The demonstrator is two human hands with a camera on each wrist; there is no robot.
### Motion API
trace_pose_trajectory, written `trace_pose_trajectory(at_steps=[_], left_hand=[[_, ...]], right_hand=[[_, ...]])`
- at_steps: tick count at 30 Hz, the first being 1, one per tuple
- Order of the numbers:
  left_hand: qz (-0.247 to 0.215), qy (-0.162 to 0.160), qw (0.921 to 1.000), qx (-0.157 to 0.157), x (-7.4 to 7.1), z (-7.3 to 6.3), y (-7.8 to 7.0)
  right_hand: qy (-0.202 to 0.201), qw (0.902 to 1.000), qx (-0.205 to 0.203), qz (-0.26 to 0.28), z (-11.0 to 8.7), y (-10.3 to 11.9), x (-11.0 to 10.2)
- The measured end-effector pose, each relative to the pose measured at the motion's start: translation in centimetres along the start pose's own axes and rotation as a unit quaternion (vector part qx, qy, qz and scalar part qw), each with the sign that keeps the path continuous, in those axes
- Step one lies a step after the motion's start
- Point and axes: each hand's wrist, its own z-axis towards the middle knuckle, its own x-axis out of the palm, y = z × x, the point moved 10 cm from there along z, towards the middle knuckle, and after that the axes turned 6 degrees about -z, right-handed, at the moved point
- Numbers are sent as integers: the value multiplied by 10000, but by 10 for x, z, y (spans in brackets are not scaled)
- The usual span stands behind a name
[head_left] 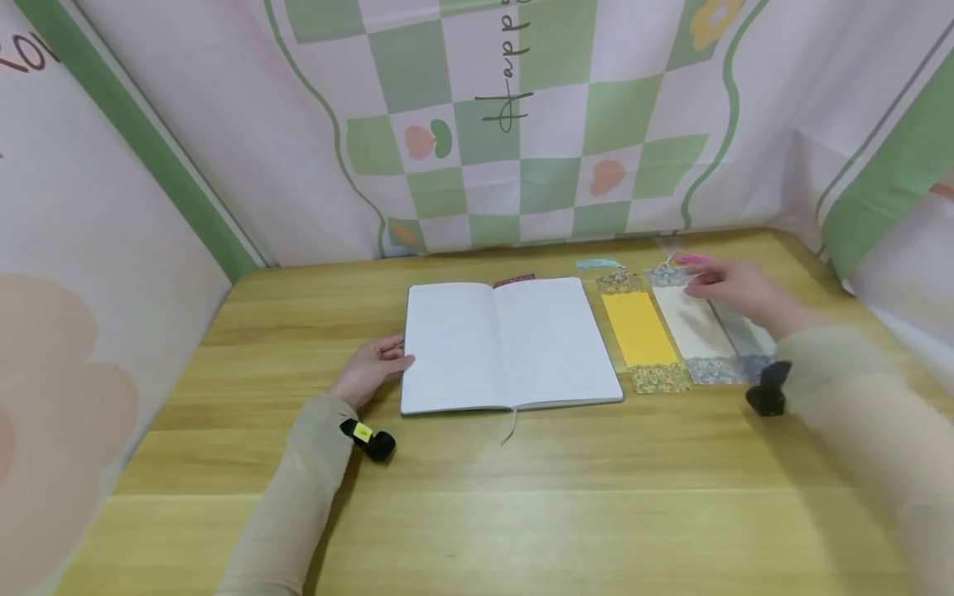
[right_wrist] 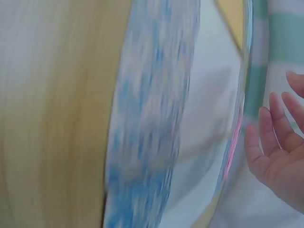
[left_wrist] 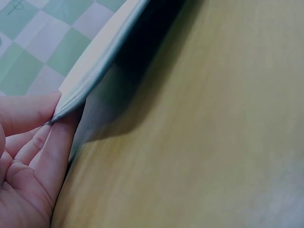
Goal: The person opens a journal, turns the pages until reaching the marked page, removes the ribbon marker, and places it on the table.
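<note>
A notebook (head_left: 455, 348) lies spread at blank pages on the wooden table. My left hand (head_left: 373, 364) pinches its left edge, thumb on the pages and fingers beneath the cover; the left wrist view shows that edge (left_wrist: 90, 76) raised off the wood. To the notebook's right are a yellow bookmark (head_left: 639, 329), a white bookmark (head_left: 689, 323) and a pale bookmark (head_left: 753, 338), all with lace-patterned ends. Over the far part of the last two hovers my right hand (head_left: 726, 285), partly covering them. Its fingers (right_wrist: 280, 128) are relaxed, with nothing between them.
A light blue tassel (head_left: 599, 264) and a pink tassel (head_left: 693, 258) lie at the bookmarks' far ends. Behind the notebook a dark red patterned strip (head_left: 516, 280) sticks out. Its ribbon (head_left: 510, 426) trails toward the front. A checked curtain (head_left: 484, 165) hangs along the table's back edge.
</note>
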Motion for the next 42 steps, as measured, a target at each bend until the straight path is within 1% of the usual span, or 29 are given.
trace_pose_trajectory(at_steps=[2,7,14,16,20,23,29,34,38,42], left_hand=[[13,-13,10000,-1,0,-1,0],[0,-43,10000,-24,2,-1,-1],[35,-53,10000,-54,0,0,1],[50,-52,10000,-37,0,-1,1],[98,-62,9999,-48,-2,-1,2],[82,-54,9999,-44,-1,-1,2],[88,-49,9999,-40,1,1,2],[122,-54,9999,17,1,0,1],[138,-40,9999,9,2,-1,0],[122,-40,9999,-30,1,-2,-1]], right_hand=[[24,9998,-178,71,4,15,9],[1,9987,-504,4,10,47,28],[172,9961,-749,-427,22,87,51],[226,9946,-851,-545,26,99,57],[295,9898,-1016,-955,36,118,70],[394,9858,-1063,-1238,43,126,80],[645,9810,-1027,-1517,56,133,99],[748,9799,-900,-1617,61,138,104],[821,9761,-808,-1844,64,140,107],[929,9720,-631,-2062,67,140,109]])
